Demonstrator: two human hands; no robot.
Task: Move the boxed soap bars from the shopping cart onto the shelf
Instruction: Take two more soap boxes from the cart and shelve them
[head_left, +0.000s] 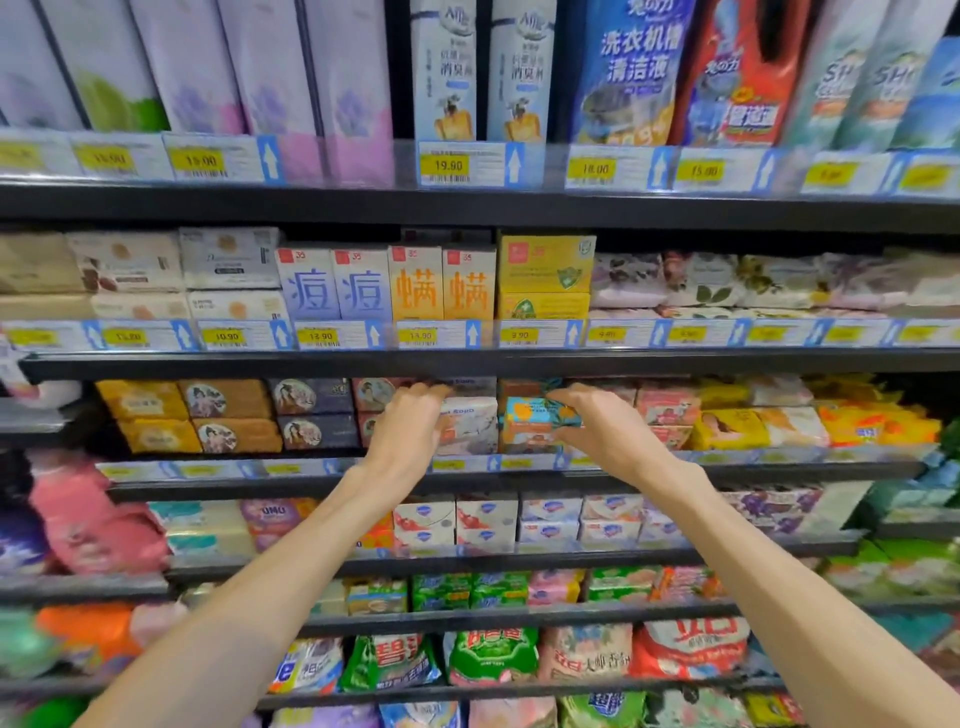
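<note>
Right hand (597, 426): grip clenched around a teal-and-orange soap box (540, 413), fingers over its top edge and right end; box held level at the shelf (467, 475) front, resting on or just above an orange box stack (530, 441) directly beneath the grip; contact with the stack cannot be confirmed.

Left hand (410, 426): fingers curled against the left face of a white-grey soap box (470, 423), fingertips reaching toward the box row above it; whether this grip actually clasps the box or only touches it, I cannot tell; the white-grey box stands just left of the held box, the two nearly touching.

Further left of the left grip: purple boxes (311, 410) with round portrait labels, then brown boxes (228, 413), then yellow boxes (145, 413), all stacked two high; right of the right grip: pink boxes (667, 410), then yellow wrapped packs (727, 428).

Above both grips: shelf edge with yellow price tags (421, 335); below: white boxes (457, 519) on the next shelf down; shopping cart out of frame.
</note>
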